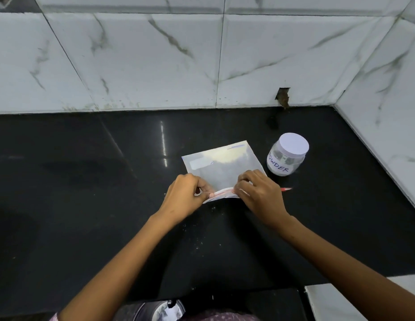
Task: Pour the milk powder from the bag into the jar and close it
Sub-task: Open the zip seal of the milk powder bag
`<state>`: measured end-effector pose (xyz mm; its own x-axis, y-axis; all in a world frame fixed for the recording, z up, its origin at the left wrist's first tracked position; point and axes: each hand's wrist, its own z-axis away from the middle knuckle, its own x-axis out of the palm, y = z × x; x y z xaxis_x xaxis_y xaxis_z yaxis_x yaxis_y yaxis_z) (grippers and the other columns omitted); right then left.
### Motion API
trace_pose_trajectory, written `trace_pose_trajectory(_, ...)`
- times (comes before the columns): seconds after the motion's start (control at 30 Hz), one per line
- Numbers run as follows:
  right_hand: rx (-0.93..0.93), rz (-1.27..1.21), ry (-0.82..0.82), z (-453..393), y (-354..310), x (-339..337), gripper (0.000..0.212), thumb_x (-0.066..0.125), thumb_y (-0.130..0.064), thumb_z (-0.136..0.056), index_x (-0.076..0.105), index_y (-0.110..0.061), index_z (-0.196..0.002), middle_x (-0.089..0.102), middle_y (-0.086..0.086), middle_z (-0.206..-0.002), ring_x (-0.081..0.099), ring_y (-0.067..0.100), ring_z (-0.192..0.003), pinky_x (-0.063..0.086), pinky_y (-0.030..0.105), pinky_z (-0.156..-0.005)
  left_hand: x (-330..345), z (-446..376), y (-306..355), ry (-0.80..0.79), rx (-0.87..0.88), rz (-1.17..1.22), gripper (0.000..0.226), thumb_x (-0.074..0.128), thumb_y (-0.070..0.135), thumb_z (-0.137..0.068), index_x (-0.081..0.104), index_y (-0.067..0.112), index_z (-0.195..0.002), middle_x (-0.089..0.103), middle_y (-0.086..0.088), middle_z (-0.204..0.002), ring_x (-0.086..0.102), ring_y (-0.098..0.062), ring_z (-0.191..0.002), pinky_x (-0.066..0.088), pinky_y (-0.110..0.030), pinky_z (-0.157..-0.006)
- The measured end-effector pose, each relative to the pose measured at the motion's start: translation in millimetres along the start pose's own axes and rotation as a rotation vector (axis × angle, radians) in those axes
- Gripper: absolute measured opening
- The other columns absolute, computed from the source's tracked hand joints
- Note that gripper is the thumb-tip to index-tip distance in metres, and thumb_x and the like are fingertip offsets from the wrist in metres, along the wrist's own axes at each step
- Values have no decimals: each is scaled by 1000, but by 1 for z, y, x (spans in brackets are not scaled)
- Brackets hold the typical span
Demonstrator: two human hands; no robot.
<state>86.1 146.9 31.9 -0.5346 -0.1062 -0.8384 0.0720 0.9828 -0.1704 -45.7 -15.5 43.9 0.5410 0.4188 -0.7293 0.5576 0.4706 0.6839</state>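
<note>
Black glossy surface [86, 181]; we see the clear bag [221, 166] lying flat, left hand [185, 195] and right hand [259, 193] each in a pinching grip on its near, seemingly pink-sealed edge. The capped jar [287, 154] stands just right

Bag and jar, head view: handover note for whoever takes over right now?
Left hand: pinching the near-left end of the bag's zip edge.
Right hand: pinching the near-right end of the same edge.
Bag: flat on the black counter, powder bunched at its far end.
Jar: upright, right of the bag, white lid on, apparently empty.
Done: nothing poured.
Left: open the bag, take the lid off, pour, close the jar.
</note>
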Motion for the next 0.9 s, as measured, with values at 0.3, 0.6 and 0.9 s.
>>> trace_pose_trajectory(0.3, 94, 11, 24, 15, -9, 5, 5, 72, -7, -80, 68, -5, -79, 68, 11, -87, 63, 25, -75, 53, 35, -62, 4, 7, 2, -4, -71, 124, 3, 76, 20, -78, 78, 21, -81, 74, 4, -81, 65, -18, -79, 54, -40, -77)
trace_pose_trajectory(0.6, 86, 111, 125, 15, -14, 4, 5, 72, -9, -81, 67, -10, -78, 69, 6, -82, 61, 24, -73, 48, 37, -62, -4, 10, 7, 13, -60, 121, 3, 77, 21, -77, 77, 23, -80, 75, 6, -81, 67, -20, -80, 54, -44, -77)
trace_pose_trajectory(0.9, 41, 83, 169, 3, -19, 0, 3, 71, -9, -81, 69, -8, -79, 72, 7, -80, 65, 25, -75, 49, 35, -66, -7, -9, 20, -49, -76, 262, 11, 80, 28, -73, 79, 17, -74, 75, 6, -74, 58, 5, -60, 46, -21, -63)
